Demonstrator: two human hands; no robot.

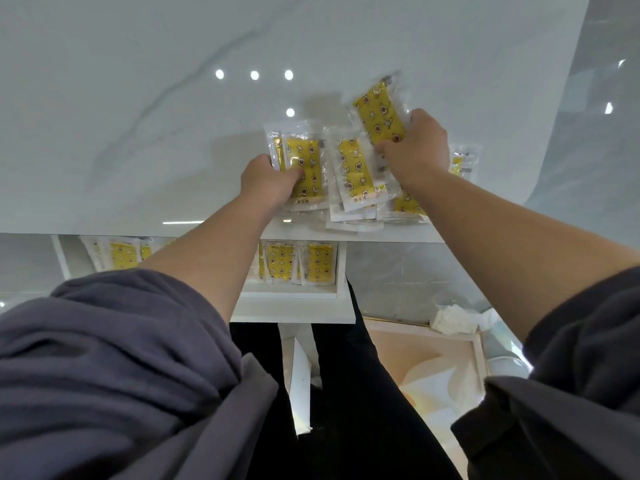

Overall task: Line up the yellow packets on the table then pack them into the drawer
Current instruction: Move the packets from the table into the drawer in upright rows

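Several yellow packets in clear wrap lie near the front edge of the white marble table (138, 116). My left hand (266, 181) grips a small stack of packets (304, 157) at the left of the group. My right hand (415, 143) holds one packet (379, 112) lifted and tilted above the heap (356, 178). Another packet (462, 164) peeks out to the right of that wrist. Below the table edge, the open white drawer (294, 306) holds a row of upright packets (298, 261), partly hidden by my left forearm.
On the floor to the right lie a pale framed panel (426, 368) and crumpled white paper (453, 318). A white card (299, 379) stands between my legs. The table's right edge curves away near the right packet.
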